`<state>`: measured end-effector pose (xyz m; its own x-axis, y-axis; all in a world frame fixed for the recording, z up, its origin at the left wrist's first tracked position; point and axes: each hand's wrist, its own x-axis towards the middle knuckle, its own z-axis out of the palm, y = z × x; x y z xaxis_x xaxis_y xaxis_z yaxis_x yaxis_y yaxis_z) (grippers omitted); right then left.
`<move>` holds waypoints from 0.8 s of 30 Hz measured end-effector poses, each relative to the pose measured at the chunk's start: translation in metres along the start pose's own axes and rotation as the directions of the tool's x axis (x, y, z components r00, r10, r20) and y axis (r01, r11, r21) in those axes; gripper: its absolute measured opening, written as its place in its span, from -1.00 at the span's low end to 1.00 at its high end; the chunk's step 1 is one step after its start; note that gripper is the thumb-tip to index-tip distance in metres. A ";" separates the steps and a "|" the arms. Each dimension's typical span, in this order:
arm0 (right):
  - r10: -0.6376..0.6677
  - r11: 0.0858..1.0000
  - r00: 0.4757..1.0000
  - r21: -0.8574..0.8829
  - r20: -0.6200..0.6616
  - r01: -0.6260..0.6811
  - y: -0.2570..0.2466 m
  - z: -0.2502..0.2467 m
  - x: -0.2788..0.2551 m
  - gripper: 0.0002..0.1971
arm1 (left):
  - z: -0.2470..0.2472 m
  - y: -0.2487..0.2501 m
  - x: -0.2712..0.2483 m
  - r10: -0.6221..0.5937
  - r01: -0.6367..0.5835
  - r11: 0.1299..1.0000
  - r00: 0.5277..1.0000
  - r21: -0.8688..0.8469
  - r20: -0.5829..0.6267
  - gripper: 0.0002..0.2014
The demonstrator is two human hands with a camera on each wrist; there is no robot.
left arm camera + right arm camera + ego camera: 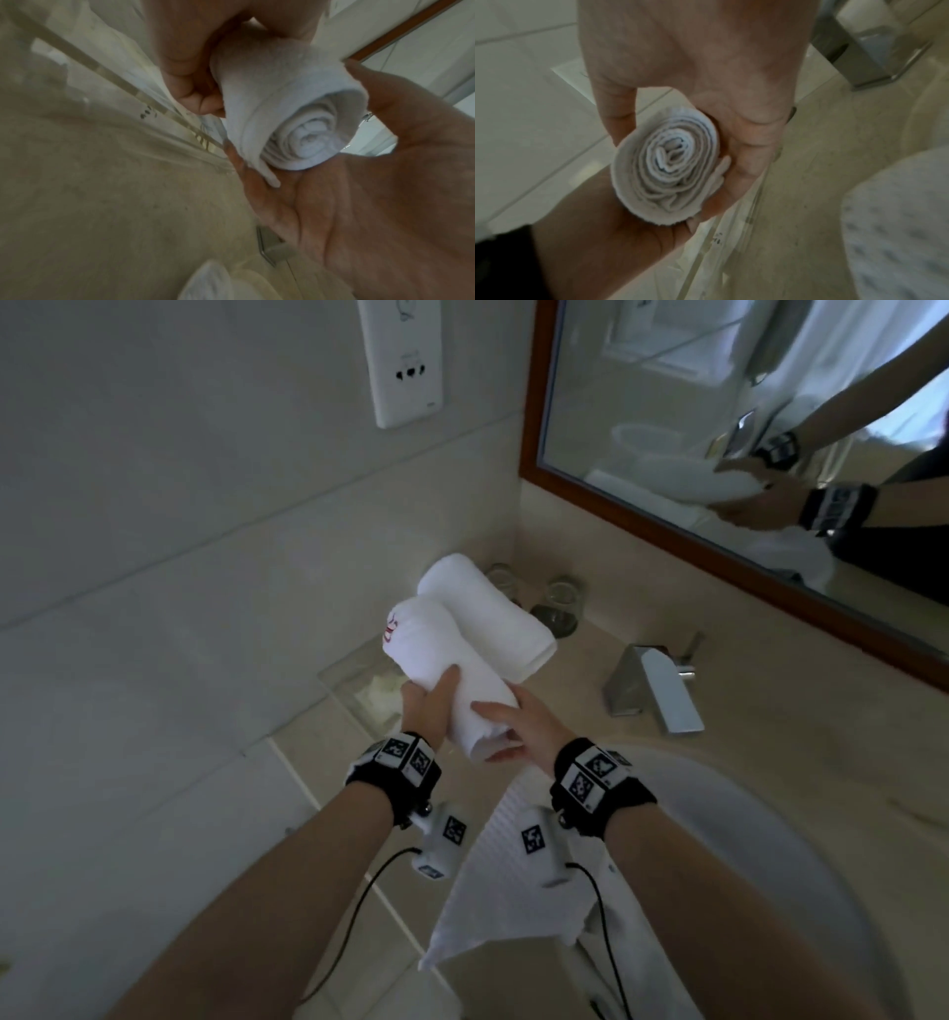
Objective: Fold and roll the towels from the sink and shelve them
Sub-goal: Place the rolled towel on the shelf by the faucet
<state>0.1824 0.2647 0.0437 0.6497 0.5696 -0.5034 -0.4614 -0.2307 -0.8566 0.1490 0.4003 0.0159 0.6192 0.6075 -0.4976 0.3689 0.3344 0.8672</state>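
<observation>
Gripping the rolled towel [452, 675] from both sides, the left hand [429, 706] is curling round its middle while the right hand [518, 726] is cupping the near spiral end. Its long axis is running toward 11 o'clock, where a second roll [488, 613] is lying on the glass shelf [349, 672], touching it. Soft white terry, tightly coiled; a ribbed towel [513, 880] is draping the sink [770, 839] at 6 o'clock.

Both forearms reached toward 12 o'clock, left hand [429, 706] and right hand [518, 726] curled around the rolled towel [441, 665].
</observation>
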 end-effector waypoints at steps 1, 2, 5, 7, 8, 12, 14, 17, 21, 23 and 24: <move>0.017 0.999 1.000 0.036 0.003 -0.017 0.001 0.002 0.008 -0.56 | -0.001 0.003 0.009 0.013 -0.013 1.000 1.000 -0.011 0.003 -0.32; 0.016 0.998 1.000 0.061 0.003 -0.016 0.002 0.004 0.015 -0.57 | -0.001 0.007 0.017 0.021 -0.021 1.000 1.000 -0.021 0.012 -0.32; -0.055 0.993 0.998 0.102 -0.035 0.059 0.008 0.003 0.036 -0.71 | 0.002 0.014 0.034 0.009 -0.009 1.000 0.999 -0.014 0.036 -0.30; -0.097 0.985 0.991 0.135 -0.088 0.108 0.010 0.001 0.045 -0.75 | 0.005 0.017 0.040 -0.006 0.005 1.000 0.999 0.007 0.046 -0.32; -0.107 0.982 0.988 0.146 -0.113 0.123 0.011 0.000 0.050 -0.75 | 0.006 0.018 0.043 -0.016 0.015 1.000 0.999 0.019 0.051 -0.32; -0.124 0.979 0.985 0.145 -0.122 0.141 0.017 -0.003 0.060 -0.72 | 0.009 0.015 0.053 0.005 -0.007 0.997 1.000 0.077 0.030 -0.13; -0.122 0.981 0.986 0.136 -0.113 0.137 0.021 -0.002 0.064 -0.73 | 0.009 0.016 0.056 0.018 -0.013 0.983 1.000 0.184 -0.025 -0.03; -0.104 0.974 0.988 0.189 -0.115 0.124 0.027 -0.002 0.065 -0.74 | 0.009 0.022 0.060 -0.027 0.049 0.978 0.994 0.203 -0.105 0.18; -0.055 0.968 0.982 0.230 -0.182 0.097 0.027 0.002 0.065 -0.66 | 0.007 0.033 0.068 -0.057 0.077 0.985 0.990 0.155 -0.130 0.19; -0.067 0.980 0.977 0.170 -0.202 0.103 0.027 0.006 0.066 -0.54 | 0.002 0.036 0.074 -0.079 0.095 0.990 0.986 0.106 -0.147 0.14; -0.086 0.986 0.973 0.121 -0.212 0.114 0.028 0.007 0.066 -0.45 | -0.001 0.039 0.077 -0.096 0.105 0.993 0.983 0.052 -0.158 0.14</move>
<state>0.2085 0.3016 -0.0129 0.8003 0.4070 -0.4402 -0.4544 -0.0671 -0.8882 0.2105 0.4604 0.0116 0.4632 0.6789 -0.5696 0.4677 0.3587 0.8078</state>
